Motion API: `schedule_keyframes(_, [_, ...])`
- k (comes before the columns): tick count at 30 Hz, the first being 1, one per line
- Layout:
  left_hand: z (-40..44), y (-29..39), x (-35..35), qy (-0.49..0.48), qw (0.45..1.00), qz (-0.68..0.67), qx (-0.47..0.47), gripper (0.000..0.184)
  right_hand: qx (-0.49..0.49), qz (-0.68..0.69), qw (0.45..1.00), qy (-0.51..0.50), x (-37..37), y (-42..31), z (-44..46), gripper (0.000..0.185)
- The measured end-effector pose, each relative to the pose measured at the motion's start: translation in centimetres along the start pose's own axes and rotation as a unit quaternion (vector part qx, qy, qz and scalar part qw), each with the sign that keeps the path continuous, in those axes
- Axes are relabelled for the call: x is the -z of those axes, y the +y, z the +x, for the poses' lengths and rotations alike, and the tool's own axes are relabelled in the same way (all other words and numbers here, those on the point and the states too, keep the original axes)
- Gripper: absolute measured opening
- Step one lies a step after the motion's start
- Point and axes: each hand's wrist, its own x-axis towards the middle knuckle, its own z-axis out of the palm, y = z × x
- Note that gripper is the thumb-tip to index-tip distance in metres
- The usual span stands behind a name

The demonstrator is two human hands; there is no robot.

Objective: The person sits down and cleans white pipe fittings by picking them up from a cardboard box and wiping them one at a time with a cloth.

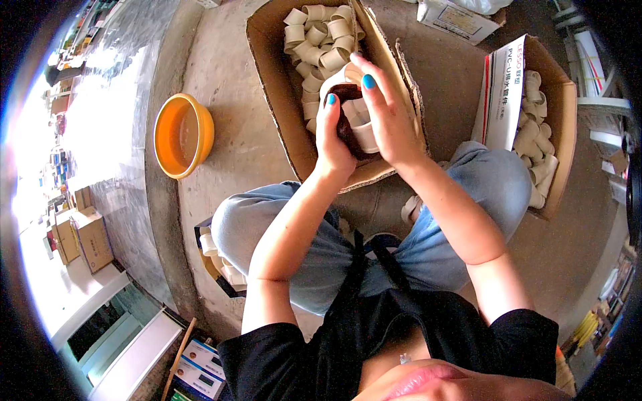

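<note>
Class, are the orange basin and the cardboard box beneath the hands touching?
Apart: the head view shows bare floor between the orange basin and the cardboard box.

Wears a black top (pixel 287 361) with loose short sleeves (pixel 525 337) and an open neckline, a small glinting pendant (pixel 404 359) below the chin, and faded light-blue jeans (pixel 261 217). Has dark straps (pixel 385 262) over the lap. Shows bright turquoise nail polish (pixel 368 81) on left hand (pixel 336 144) and right hand (pixel 396 127) alike.
</note>
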Motion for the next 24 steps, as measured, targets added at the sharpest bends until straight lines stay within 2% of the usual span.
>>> schedule_keyframes(4, [-0.2, 0.2, 0.3, -0.027, 0.999, 0.013, 0.021, 0.050, -0.022, 0.027, 0.999, -0.001, 0.2, 2.4, 0.5, 0.053])
schedule_keyframes(7, [-0.4, 0.2, 0.3, -0.080, 0.997, 0.007, 0.014, 0.041, -0.053, 0.044, 0.998, -0.016, 0.8, 3.2, 0.9, 0.058])
schedule_keyframes(12, [-0.1, 0.7, 0.3, -0.023, 0.989, -0.078, 0.122, 0.050, -0.038, -0.033, 0.998, 0.035, 0.6, 2.6, 0.5, 0.059])
schedule_keyframes(16, [0.6, 0.8, -0.3, 0.040, 0.996, -0.054, 0.063, 0.050, 0.033, -0.180, 0.982, 0.050, -0.5, -1.4, -0.6, 0.056])
schedule_keyframes(17, [1.9, 0.0, 1.3, -0.032, 0.978, -0.167, 0.118, 0.056, 0.069, -0.202, 0.976, 0.034, -1.3, -1.8, -1.5, 0.058])
schedule_keyframes(18, [1.9, -1.4, 2.6, -0.137, 0.933, -0.309, 0.122, 0.058, 0.086, -0.213, 0.973, 0.019, -2.2, -1.8, -2.3, 0.061])
schedule_keyframes(19, [1.3, -1.2, 1.7, -0.237, 0.857, -0.441, 0.125, 0.060, 0.101, -0.226, 0.969, 0.006, -2.9, -1.4, -2.9, 0.063])
schedule_keyframes(20, [1.1, -0.9, 1.2, -0.219, 0.880, -0.404, 0.120, 0.060, 0.124, -0.261, 0.957, 0.025, -3.4, -0.9, -2.8, 0.067])
schedule_keyframes(24, [0.7, 0.3, -0.2, -0.143, 0.953, -0.247, 0.099, 0.056, 0.114, -0.274, 0.955, 0.020, -2.7, -0.1, -2.3, 0.069])
